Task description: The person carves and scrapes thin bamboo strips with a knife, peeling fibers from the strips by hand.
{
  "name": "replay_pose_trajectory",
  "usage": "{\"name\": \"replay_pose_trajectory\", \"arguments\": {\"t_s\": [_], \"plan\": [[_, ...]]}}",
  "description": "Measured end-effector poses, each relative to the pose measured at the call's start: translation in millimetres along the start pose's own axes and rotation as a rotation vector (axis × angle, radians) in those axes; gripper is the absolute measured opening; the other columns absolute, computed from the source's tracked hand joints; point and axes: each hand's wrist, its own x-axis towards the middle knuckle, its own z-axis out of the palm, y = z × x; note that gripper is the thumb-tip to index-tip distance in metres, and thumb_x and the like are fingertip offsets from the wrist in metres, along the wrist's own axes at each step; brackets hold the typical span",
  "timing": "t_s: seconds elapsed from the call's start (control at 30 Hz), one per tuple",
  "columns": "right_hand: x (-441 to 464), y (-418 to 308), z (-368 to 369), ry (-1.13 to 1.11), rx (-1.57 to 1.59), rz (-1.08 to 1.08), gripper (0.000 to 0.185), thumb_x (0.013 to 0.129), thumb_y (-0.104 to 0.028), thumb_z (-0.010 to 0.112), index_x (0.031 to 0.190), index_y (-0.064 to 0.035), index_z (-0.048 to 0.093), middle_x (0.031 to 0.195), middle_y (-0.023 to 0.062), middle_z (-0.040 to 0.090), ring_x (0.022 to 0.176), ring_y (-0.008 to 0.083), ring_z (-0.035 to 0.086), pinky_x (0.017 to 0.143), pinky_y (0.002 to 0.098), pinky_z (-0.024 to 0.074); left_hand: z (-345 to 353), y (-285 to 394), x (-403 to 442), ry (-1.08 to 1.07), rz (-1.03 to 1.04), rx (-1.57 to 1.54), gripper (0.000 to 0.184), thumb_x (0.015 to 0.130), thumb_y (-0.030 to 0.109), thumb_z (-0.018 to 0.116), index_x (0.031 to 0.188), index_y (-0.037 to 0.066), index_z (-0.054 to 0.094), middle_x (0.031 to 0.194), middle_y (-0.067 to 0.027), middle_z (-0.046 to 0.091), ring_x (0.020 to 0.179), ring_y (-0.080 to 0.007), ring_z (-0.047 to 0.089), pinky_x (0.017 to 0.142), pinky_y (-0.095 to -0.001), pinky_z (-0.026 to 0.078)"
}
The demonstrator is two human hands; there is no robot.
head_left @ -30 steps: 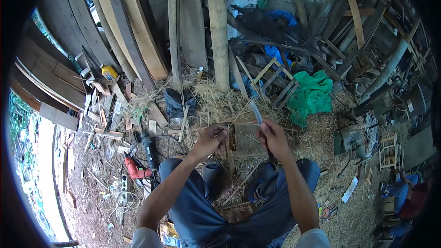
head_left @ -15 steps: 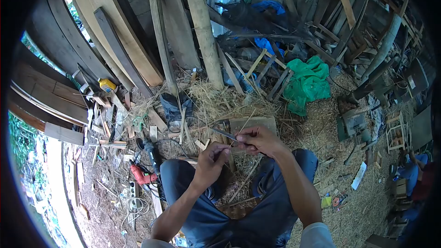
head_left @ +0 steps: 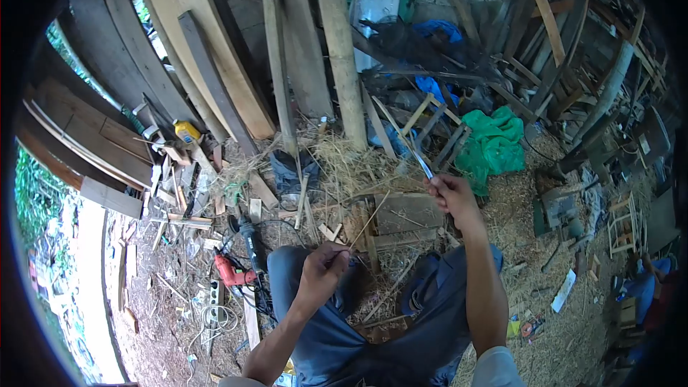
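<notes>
Between the closed fingers of my left hand (head_left: 326,271) is a thin pale strip of wood or bamboo (head_left: 371,223), slanting up to the right. My right hand (head_left: 453,199), farther out to the right, is closed around a knife, with the blade (head_left: 423,165) pointing up and left. The knife's handle is mostly hidden in my fist. The blade and the strip are apart. Beneath and between my hands lies a low wooden board (head_left: 405,216), beyond my bent knees.
A red power drill (head_left: 232,272) and an angle grinder (head_left: 251,242) lie left of my knee, with cords and a power strip (head_left: 213,304). Planks (head_left: 208,57) lean at the back left. A green sheet (head_left: 494,140) lies to the right. Another person (head_left: 645,279) sits far right.
My right hand has moved up and right with the knife, away from the left hand. The blade now points more upward. The view has shifted slightly.
</notes>
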Motion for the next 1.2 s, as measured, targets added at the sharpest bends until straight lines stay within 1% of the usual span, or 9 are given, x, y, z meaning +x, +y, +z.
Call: {"name": "replay_pose_trajectory", "arguments": {"t_s": [0.07,0.17,0.43,0.5,0.57,0.77,1.03,1.1,1.2], "plan": [[-11.0,-2.8,17.0,-0.010,0.028,0.011,0.020,0.092,-0.019,0.057,0.101,-0.0029,0.065,0.069,-0.0015,0.056,0.050,0.0020,0.041,0.042,0.0178,0.0298,-3.4,5.0,2.9,0.007,-0.110,-0.169,0.013,0.093,0.011,0.055,0.100,0.001,0.059,0.072,0.0004,0.054,0.057,-0.0030,0.041,0.051,-0.0186,0.031],[-44.0,-4.3,68.6,-0.263,0.055,0.073,0.023,0.094,-0.016,0.055,0.110,-0.0010,0.060,0.070,0.0004,0.055,0.051,0.0023,0.040,0.043,0.0180,0.0286,2.1,10.2,11.9,0.027,-0.127,-0.266,0.013,0.094,0.012,0.054,0.099,0.001,0.059,0.071,0.0012,0.053,0.055,-0.0018,0.039,0.048,-0.0180,0.028],[-38.7,2.9,74.8,-0.479,0.246,0.149,0.022,0.094,-0.015,0.055,0.110,0.0004,0.061,0.071,0.0006,0.055,0.051,0.0026,0.037,0.043,0.0187,0.0272,13.9,11.2,11.4,-0.061,-0.005,-0.177,0.012,0.094,0.011,0.054,0.096,0.001,0.059,0.074,0.0010,0.056,0.057,-0.0029,0.041,0.051,-0.0191,0.031],[-35.9,-6.4,65.7,-0.286,0.067,0.118,0.018,0.095,-0.014,0.053,0.100,-0.0002,0.063,0.071,-0.0009,0.056,0.053,0.0028,0.038,0.044,0.0184,0.0284,14.6,7.6,6.6,-0.052,0.055,-0.112,0.012,0.094,0.011,0.054,0.095,0.000,0.059,0.074,0.0010,0.057,0.058,-0.0038,0.044,0.053,-0.0198,0.034],[-28.2,-7.4,50.0,-0.303,0.103,0.111,0.017,0.095,-0.015,0.054,0.098,-0.0008,0.063,0.071,-0.0012,0.056,0.053,0.0027,0.038,0.044,0.0185,0.0286,16.5,10.7,1.4,0.044,0.151,0.034,0.011,0.092,0.008,0.056,0.091,-0.002,0.058,0.071,-0.0005,0.057,0.064,-0.0050,0.049,0.057,-0.0225,0.039],[-44.6,0.1,71.4,-0.421,0.127,0.125,0.019,0.094,-0.015,0.056,0.104,0.0000,0.062,0.069,-0.0014,0.053,0.050,0.0028,0.036,0.043,0.0180,0.0266,22.4,15.2,4.3,0.172,0.273,0.401,0.007,0.091,0.005,0.056,0.092,-0.002,0.059,0.068,-0.0044,0.060,0.058,-0.0052,0.049,0.053,-0.0216,0.038],[-27.0,-3.1,37.5,-0.303,0.186,0.162,0.017,0.093,-0.016,0.057,0.101,-0.0030,0.064,0.070,-0.0025,0.055,0.051,0.0021,0.037,0.044,0.0188,0.0278,16.6,21.8,-4.3,0.133,0.277,0.452,0.005,0.089,0.002,0.057,0.092,-0.002,0.059,0.066,-0.0060,0.059,0.055,-0.0055,0.046,0.050,-0.0235,0.035],[-16.3,0.0,19.7,-0.090,0.198,0.072,0.020,0.094,-0.018,0.055,0.106,-0.0038,0.063,0.068,-0.0041,0.051,0.051,0.0018,0.036,0.043,0.0181,0.0271,13.6,19.3,-6.8,0.129,0.274,0.457,0.005,0.090,0.001,0.057,0.092,-0.002,0.059,0.067,-0.0058,0.060,0.055,-0.0057,0.046,0.050,-0.0236,0.036],[-12.5,-13.2,3.7,-0.020,0.295,0.011,0.022,0.096,-0.019,0.053,0.107,-0.0030,0.061,0.065,-0.0039,0.049,0.050,0.0020,0.036,0.043,0.0179,0.0274,4.2,12.3,-9.2,0.192,0.299,0.353,0.006,0.090,0.002,0.057,0.092,-0.002,0.059,0.068,-0.0055,0.060,0.056,-0.0057,0.046,0.050,-0.0241,0.036]]}}
